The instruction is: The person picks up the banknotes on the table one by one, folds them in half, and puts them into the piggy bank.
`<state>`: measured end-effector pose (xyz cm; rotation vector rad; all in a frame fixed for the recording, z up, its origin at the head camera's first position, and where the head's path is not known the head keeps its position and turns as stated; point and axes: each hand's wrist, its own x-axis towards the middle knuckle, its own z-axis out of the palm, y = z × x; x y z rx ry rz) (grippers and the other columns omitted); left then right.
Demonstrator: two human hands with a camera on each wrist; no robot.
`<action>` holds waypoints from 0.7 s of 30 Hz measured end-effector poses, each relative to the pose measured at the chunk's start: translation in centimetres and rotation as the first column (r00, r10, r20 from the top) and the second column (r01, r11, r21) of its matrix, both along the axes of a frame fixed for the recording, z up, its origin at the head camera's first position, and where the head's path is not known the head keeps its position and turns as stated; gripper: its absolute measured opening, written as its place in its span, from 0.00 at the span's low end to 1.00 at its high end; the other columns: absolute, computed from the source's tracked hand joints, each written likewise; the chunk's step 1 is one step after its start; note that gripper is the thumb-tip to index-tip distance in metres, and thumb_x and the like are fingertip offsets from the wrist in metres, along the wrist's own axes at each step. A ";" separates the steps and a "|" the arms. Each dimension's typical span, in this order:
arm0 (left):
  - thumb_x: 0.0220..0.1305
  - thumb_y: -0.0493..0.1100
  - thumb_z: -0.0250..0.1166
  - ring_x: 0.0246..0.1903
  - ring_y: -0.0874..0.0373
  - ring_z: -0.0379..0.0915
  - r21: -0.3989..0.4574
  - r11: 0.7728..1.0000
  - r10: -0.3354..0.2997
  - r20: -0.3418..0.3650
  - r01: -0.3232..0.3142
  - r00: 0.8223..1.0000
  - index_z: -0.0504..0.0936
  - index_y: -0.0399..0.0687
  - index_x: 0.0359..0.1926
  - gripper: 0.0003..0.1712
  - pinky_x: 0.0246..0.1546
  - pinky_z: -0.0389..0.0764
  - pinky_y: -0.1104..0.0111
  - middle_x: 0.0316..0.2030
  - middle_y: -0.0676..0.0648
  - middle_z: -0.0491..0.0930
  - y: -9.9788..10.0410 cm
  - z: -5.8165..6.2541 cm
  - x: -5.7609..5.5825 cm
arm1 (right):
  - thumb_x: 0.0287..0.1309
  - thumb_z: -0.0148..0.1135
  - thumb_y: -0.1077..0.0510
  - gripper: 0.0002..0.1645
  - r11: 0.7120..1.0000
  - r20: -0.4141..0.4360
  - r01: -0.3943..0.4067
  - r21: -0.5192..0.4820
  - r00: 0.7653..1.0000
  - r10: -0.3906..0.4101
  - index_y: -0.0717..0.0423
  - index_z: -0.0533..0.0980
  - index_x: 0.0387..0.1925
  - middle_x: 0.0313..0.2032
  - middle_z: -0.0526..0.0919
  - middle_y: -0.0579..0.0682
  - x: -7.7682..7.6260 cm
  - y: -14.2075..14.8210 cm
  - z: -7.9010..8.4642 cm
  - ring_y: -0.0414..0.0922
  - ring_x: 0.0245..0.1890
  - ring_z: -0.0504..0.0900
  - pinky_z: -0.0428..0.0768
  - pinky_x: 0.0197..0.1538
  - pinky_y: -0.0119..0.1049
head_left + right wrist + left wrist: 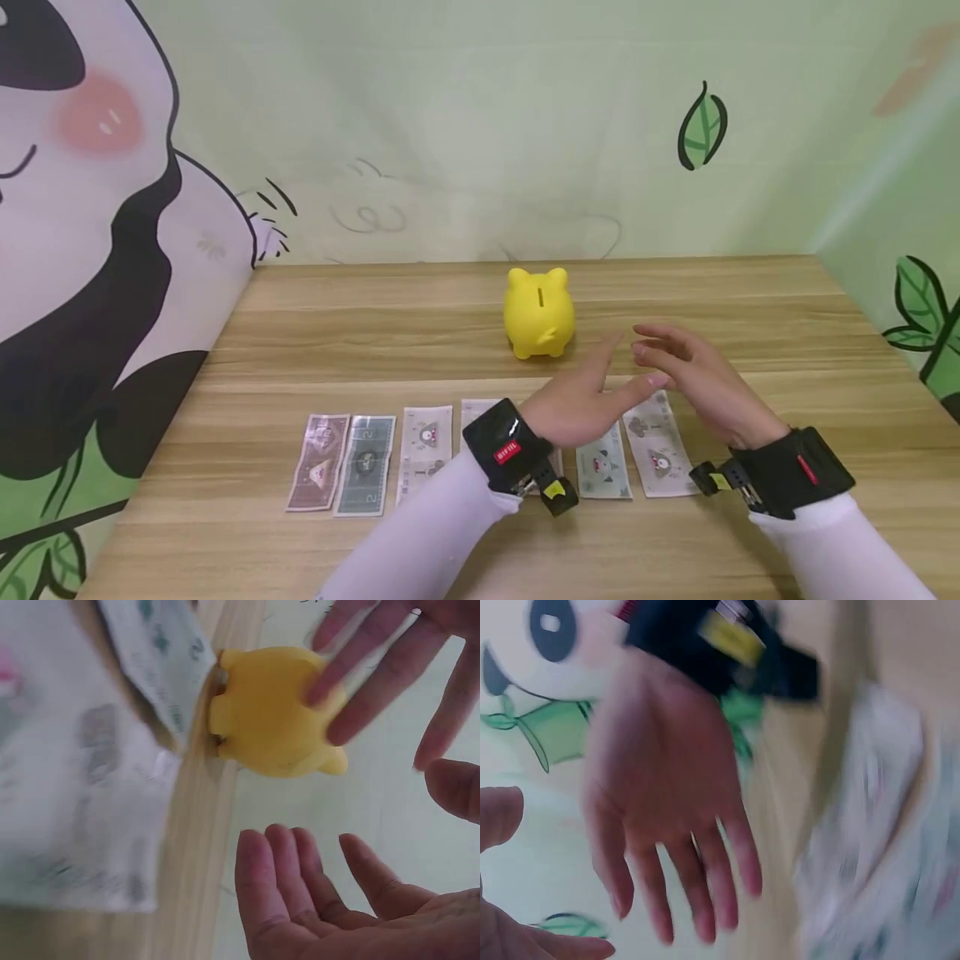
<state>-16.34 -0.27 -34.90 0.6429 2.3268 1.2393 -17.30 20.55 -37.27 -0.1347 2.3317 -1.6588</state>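
Both hands hover over the right part of the table, held up with nothing in them. My left hand [581,408] has its fingers stretched forward and its thumb out toward the other hand. Facing it is my right hand [705,383], its fingers loosely bent; whether the two touch is hard to tell. Below them lies a row of toy banknotes [660,446], partly covered by the left hand and wrist. A yellow piggy bank [540,315] stands behind the row, slot visible on top. In the right wrist view, the piggy bank [270,712] appears beyond the fingers.
The wooden table [375,333] ends at a pale green backdrop [450,125] with a panda and leaves drawn on it. More banknotes [365,465] lie to the left. Each wrist wears a black camera band [795,472].
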 end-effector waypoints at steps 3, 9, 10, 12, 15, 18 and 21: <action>0.75 0.73 0.46 0.78 0.49 0.59 0.043 0.999 -0.041 0.161 0.034 0.986 0.44 0.58 0.84 0.48 0.75 0.66 0.51 0.81 0.43 0.54 0.2 -0.2 0.2 | 0.79 0.52 0.47 0.40 1.000 0.031 0.005 0.008 0.999 -0.005 0.62 0.53 0.80 0.76 0.60 0.68 0.8 0.9 -0.7 0.60 0.74 0.65 0.78 0.62 0.31; 0.77 0.67 0.51 0.72 0.38 0.67 0.218 0.974 -0.049 0.478 -0.065 0.877 0.49 0.52 0.83 0.45 0.71 0.73 0.51 0.80 0.40 0.56 0.7 -1.2 0.0 | 0.79 0.52 0.45 0.43 0.998 0.072 0.027 0.061 0.997 -0.031 0.63 0.51 0.80 0.77 0.58 0.70 2.8 2.7 -1.9 0.62 0.74 0.65 0.81 0.63 0.39; 0.78 0.65 0.52 0.72 0.36 0.66 0.247 0.965 -0.055 0.525 -0.090 0.850 0.49 0.51 0.83 0.45 0.71 0.72 0.50 0.80 0.39 0.56 0.7 -1.3 0.0 | 0.79 0.51 0.45 0.42 0.997 0.074 0.026 0.067 0.997 -0.031 0.64 0.50 0.80 0.77 0.57 0.71 3.1 3.1 -2.1 0.63 0.74 0.65 0.81 0.62 0.38; 0.78 0.65 0.52 0.74 0.34 0.63 0.279 0.952 -0.064 0.582 -0.125 0.811 0.48 0.49 0.83 0.46 0.73 0.70 0.49 0.80 0.36 0.55 0.9 -1.5 0.0 | 0.80 0.50 0.46 0.42 0.997 0.084 0.021 0.074 0.996 -0.027 0.64 0.49 0.80 0.76 0.57 0.73 3.7 3.7 -2.4 0.65 0.73 0.65 0.82 0.61 0.37; 0.77 0.66 0.51 0.76 0.34 0.59 0.285 0.950 -0.076 0.607 -0.128 0.791 0.46 0.49 0.83 0.47 0.74 0.68 0.49 0.81 0.37 0.52 1.1 -1.8 0.0 | 0.81 0.49 0.46 0.42 0.996 0.111 0.012 0.088 0.994 -0.022 0.65 0.48 0.80 0.75 0.58 0.74 4.4 4.5 -2.6 0.62 0.72 0.69 0.83 0.59 0.34; 0.77 0.68 0.50 0.77 0.35 0.57 0.274 0.956 -0.087 0.604 -0.104 0.792 0.45 0.49 0.83 0.48 0.74 0.68 0.49 0.82 0.39 0.50 1.3 -2.0 0.1 | 0.80 0.50 0.44 0.44 0.995 0.153 0.011 0.094 0.988 -0.026 0.66 0.47 0.80 0.75 0.59 0.74 5.0 5.0 -2.9 0.56 0.70 0.72 0.84 0.59 0.35; 0.77 0.68 0.50 0.77 0.36 0.56 0.267 0.960 -0.100 0.608 -0.084 0.788 0.44 0.47 0.83 0.49 0.75 0.67 0.49 0.82 0.40 0.49 1.5 -2.2 0.3 | 0.79 0.53 0.44 0.46 0.996 0.180 0.018 0.084 0.983 -0.033 0.66 0.48 0.80 0.75 0.60 0.73 5.4 5.2 -3.1 0.49 0.67 0.76 0.84 0.59 0.34</action>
